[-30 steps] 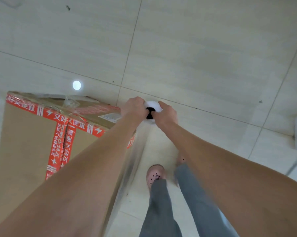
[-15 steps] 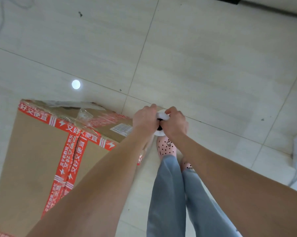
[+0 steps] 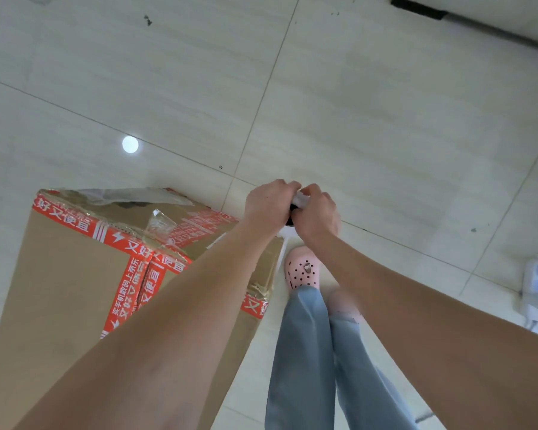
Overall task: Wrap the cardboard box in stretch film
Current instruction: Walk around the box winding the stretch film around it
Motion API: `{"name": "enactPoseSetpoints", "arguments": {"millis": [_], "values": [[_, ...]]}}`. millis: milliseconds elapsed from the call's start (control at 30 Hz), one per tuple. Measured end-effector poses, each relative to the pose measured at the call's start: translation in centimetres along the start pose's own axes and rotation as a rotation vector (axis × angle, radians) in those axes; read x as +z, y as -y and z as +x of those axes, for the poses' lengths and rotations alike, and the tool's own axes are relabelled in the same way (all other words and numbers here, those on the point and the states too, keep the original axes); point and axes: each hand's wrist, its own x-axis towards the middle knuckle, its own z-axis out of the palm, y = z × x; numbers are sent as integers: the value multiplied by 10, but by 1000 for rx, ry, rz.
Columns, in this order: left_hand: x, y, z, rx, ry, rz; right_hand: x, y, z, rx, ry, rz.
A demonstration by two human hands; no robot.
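Both hands grip the roll of film just off a corner of the box.

Head view: the cardboard box (image 3: 75, 290) stands on the tiled floor (image 3: 385, 119) at the lower left, sealed with red tape (image 3: 131, 293). It looks stiff and bulky, probably best left standing while the person walks round it. The roll of stretch film (image 3: 301, 199) is mostly hidden between the hands. It is likely light, and its film thin, clingy and easy to tear, so it is best held by the core ends. The left hand (image 3: 267, 206) and right hand (image 3: 317, 215) curl tightly round the roll from either side, knuckles nearly touching. A pale strip of film (image 3: 282, 249) seems to run down beside the box corner, above a pink shoe (image 3: 303, 271).
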Motion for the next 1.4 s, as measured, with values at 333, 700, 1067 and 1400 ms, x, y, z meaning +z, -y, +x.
{"name": "enactPoseSetpoints", "arguments": {"millis": [333, 700, 1067, 1400], "values": [[-17, 38, 6, -350, -31, -377, 1, 37, 9, 0, 55, -89], [-33, 106, 10, -597, -37, -595, 35, 112, 28, -59, 158, -27], [-43, 116, 16, -432, -70, -378, 38, 136, 38, -316, 188, -328], [-63, 120, 40, -488, -115, -408, 35, 157, 59, -190, 206, -292]]}}
